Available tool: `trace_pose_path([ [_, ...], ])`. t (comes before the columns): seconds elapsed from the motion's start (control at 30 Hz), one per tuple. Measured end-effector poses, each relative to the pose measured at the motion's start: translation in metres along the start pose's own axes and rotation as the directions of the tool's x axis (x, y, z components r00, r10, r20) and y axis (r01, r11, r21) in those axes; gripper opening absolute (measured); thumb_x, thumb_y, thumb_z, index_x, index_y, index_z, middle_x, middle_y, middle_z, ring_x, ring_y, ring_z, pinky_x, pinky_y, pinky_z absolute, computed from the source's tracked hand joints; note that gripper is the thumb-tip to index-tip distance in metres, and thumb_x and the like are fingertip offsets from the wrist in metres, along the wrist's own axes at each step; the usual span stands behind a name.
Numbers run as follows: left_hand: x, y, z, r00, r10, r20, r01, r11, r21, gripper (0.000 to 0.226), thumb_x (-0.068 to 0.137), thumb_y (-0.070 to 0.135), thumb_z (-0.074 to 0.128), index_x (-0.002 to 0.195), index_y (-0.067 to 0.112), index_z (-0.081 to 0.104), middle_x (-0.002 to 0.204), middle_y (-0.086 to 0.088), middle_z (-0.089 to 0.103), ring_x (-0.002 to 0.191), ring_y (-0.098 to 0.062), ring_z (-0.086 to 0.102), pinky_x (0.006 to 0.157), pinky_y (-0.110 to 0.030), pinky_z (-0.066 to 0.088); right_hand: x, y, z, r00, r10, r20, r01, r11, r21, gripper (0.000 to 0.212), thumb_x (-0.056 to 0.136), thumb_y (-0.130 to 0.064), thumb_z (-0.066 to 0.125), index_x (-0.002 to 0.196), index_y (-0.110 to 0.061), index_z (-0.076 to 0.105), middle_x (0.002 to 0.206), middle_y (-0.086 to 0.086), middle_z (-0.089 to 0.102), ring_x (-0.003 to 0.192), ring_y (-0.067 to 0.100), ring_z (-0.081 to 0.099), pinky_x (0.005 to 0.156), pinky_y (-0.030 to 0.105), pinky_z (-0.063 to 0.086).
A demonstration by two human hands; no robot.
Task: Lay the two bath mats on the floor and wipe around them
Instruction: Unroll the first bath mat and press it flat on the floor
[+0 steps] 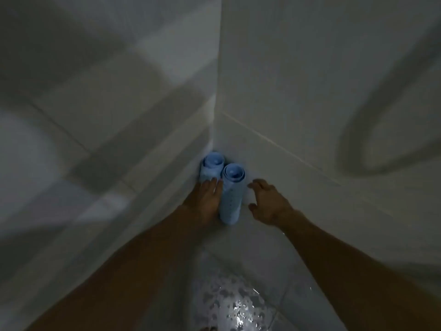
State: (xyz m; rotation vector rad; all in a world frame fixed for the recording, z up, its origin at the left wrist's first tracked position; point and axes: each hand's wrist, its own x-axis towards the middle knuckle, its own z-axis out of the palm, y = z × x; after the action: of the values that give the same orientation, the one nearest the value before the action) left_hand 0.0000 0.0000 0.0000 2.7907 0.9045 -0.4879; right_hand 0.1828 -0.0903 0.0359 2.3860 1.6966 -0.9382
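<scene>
Two light blue bath mats stand rolled up and upright in the corner of the tiled walls. The nearer roll (231, 194) has small holes along its side; the farther roll (211, 166) stands behind it to the left. My left hand (206, 198) lies flat between the two rolls, fingers against the farther one and touching the nearer one's left side. My right hand (266, 201) hovers open just right of the nearer roll, fingers spread, not touching it.
White tiled walls meet in the corner (216, 115). The floor tiles (238, 302) below my arms are wet and glisten with water drops. The room is dim, with soft shadows on both walls.
</scene>
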Motion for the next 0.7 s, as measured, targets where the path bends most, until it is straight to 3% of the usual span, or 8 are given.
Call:
trace_pose_path([
  [0.17,0.064,-0.007,0.024,1.0,0.012,-0.013,-0.013,0.988,-0.156,0.071,0.099,0.019,0.044,0.152,-0.001,0.001,0.16,-0.018,0.009,0.146,-0.03,0.02,0.118,-0.036,0.017,0.071,0.017,0.033,0.998,0.038,-0.055,-0.039,0.999,-0.027,0.071,0.094,-0.019,0.061,0.156,-0.015,0.025,0.163,0.011,0.015,0.138,0.038,0.036,0.107,0.049,0.041],
  [0.3,0.087,-0.003,0.041,0.999,0.028,-0.039,-0.034,0.982,-0.184,0.078,0.09,0.013,0.06,0.152,0.003,0.013,0.155,-0.016,0.025,0.137,-0.031,0.034,0.113,-0.037,0.028,0.098,0.028,0.053,0.995,0.008,-0.095,-0.015,0.997,-0.081,0.072,0.093,-0.015,0.062,0.155,-0.027,0.028,0.163,0.008,0.016,0.136,0.037,0.038,0.105,0.049,0.042],
  [0.47,0.082,0.014,0.057,0.973,0.116,-0.201,-0.158,0.966,-0.207,0.051,0.083,0.003,0.062,0.133,0.006,0.051,0.134,-0.013,0.05,0.121,-0.031,0.047,0.102,-0.037,0.035,0.096,0.037,0.068,0.987,0.018,-0.16,-0.04,0.99,-0.135,0.054,0.092,-0.024,0.067,0.143,-0.02,0.046,0.159,0.009,0.024,0.136,0.036,0.036,0.103,0.05,0.042],
  [0.6,0.057,0.039,0.065,0.965,0.185,-0.188,-0.219,0.959,-0.178,0.041,0.089,0.011,0.055,0.129,0.005,0.052,0.133,-0.014,0.045,0.122,-0.029,0.042,0.099,-0.032,0.028,0.06,0.048,0.085,0.997,-0.015,-0.075,0.006,0.993,-0.116,0.049,0.095,-0.017,0.061,0.142,-0.015,0.047,0.152,0.013,0.032,0.125,0.038,0.048,0.092,0.044,0.047],
  [0.7,0.034,0.059,0.068,0.98,0.107,-0.167,-0.143,0.964,-0.223,0.035,0.092,0.011,0.053,0.127,0.005,0.049,0.134,-0.013,0.041,0.116,-0.028,0.049,0.095,-0.032,0.037,0.023,0.051,0.103,0.988,-0.06,-0.143,0.049,0.996,-0.08,0.035,0.097,-0.018,0.06,0.129,-0.008,0.053,0.143,0.014,0.04,0.115,0.037,0.054,0.086,0.04,0.048],
])
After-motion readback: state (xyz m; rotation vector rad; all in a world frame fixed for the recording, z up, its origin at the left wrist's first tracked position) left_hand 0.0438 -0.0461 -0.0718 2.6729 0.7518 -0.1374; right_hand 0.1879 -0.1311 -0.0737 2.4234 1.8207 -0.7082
